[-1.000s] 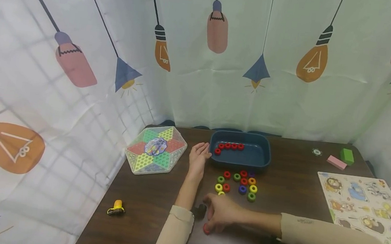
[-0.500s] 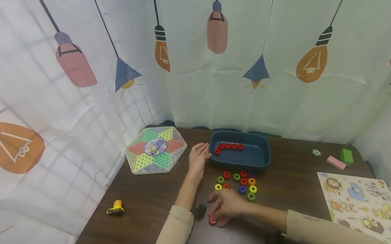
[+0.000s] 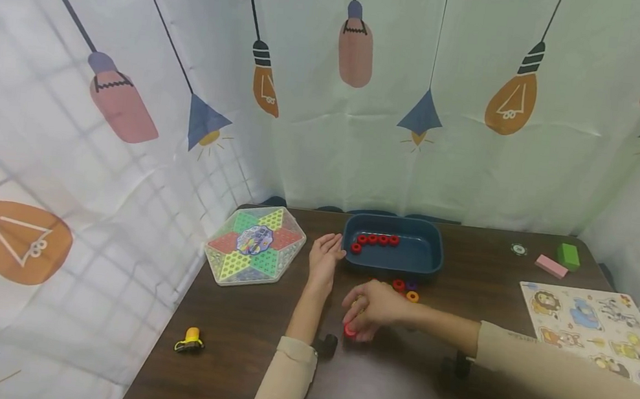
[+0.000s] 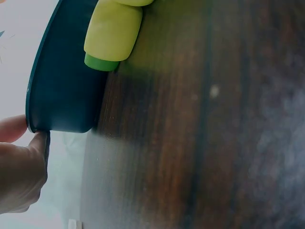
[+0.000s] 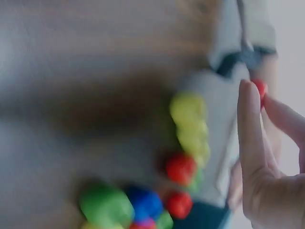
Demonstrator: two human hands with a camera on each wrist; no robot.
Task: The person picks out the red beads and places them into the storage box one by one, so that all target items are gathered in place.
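Between thumb and fingers, my right hand [image 3: 377, 306] pinches a red ring [image 3: 350, 331]; the right wrist view also shows this red ring [image 5: 259, 89] at the fingertips. The hand hovers over the near side of the loose rings and covers most of them. Beside the left end of the dark blue tray [image 3: 425, 257] lies my left hand [image 3: 323, 261], its fingers extended. In the left wrist view its fingertips touch the corner of the tray [image 4: 62, 95]. Several red rings [image 3: 383, 239] sit inside the tray, along its left and back.
Uncovered loose rings include an orange ring [image 3: 412, 297]. A hexagonal star-patterned game board [image 3: 256, 245] lies left, with a small yellow object [image 3: 191, 339] nearer. At right are an animal picture board [image 3: 571, 317], a pink block [image 3: 551, 266], a green block [image 3: 568, 257] and a round chip [image 3: 518, 249].
My right hand has moved away from the near table area toward the tray, carrying the red ring, and now covers many loose rings. The left hand stays put.
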